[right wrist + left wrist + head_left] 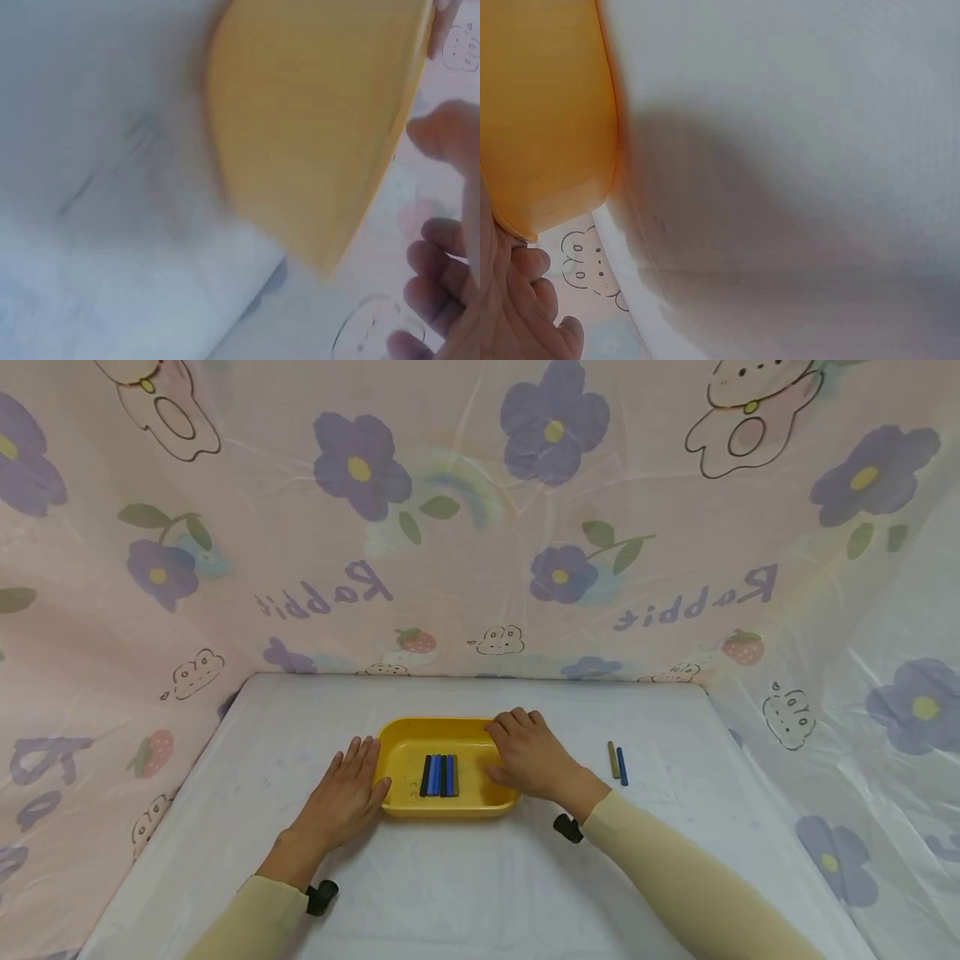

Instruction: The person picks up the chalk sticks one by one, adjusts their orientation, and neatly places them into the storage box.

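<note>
The yellow tray (408, 737) is touched by the flat left hand (347, 793) at 9 o'clock and held by the right hand (528, 756) at 3 o'clock. The crayons (440, 775) could be spilled if it is tipped.

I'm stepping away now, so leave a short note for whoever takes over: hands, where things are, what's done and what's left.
Left hand rests flat against the left side of the yellow tray.
Right hand lies on the tray's right rim, fingers curled over it.
Done: four sticks, blue and dark, lie side by side in the tray.
Left: two sticks, one olive, one blue, lie on the table right of the tray.
</note>
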A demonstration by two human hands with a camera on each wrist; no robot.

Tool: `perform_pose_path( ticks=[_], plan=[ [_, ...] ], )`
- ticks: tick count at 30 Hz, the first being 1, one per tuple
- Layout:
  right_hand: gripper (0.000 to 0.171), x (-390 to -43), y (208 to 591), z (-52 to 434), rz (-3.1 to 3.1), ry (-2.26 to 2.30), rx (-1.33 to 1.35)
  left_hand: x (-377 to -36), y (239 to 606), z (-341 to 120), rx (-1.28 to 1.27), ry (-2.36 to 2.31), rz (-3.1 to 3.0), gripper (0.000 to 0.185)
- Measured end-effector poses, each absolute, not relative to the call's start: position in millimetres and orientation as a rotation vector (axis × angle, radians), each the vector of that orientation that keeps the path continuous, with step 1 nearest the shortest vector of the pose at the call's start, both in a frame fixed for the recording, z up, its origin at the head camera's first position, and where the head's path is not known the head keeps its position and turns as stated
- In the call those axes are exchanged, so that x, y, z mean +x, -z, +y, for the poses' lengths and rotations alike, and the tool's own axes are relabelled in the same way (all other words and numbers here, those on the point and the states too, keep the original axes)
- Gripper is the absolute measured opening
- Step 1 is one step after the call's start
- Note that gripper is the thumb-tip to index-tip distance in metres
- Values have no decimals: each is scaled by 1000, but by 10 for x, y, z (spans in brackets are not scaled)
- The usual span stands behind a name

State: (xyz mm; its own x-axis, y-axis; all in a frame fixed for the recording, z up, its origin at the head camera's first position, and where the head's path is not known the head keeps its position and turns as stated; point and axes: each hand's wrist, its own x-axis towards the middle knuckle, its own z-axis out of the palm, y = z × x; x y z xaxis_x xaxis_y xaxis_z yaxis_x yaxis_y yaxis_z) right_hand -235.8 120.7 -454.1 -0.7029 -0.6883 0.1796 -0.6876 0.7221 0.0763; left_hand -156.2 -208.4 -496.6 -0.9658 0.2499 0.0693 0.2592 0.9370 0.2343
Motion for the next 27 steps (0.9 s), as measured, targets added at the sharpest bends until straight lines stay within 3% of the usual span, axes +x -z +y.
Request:
perform_pose_path(
  ticks=[9,27],
  plan=[
    [61,-2346,4506,1790,-2604,61,955,-1548,4958,-2067,-395,403,-3061,72],
    [72,-2493,4729,3001,-2744,180,828,-1525,4911,-2047,-396,398,-3076,71]
  ],
)
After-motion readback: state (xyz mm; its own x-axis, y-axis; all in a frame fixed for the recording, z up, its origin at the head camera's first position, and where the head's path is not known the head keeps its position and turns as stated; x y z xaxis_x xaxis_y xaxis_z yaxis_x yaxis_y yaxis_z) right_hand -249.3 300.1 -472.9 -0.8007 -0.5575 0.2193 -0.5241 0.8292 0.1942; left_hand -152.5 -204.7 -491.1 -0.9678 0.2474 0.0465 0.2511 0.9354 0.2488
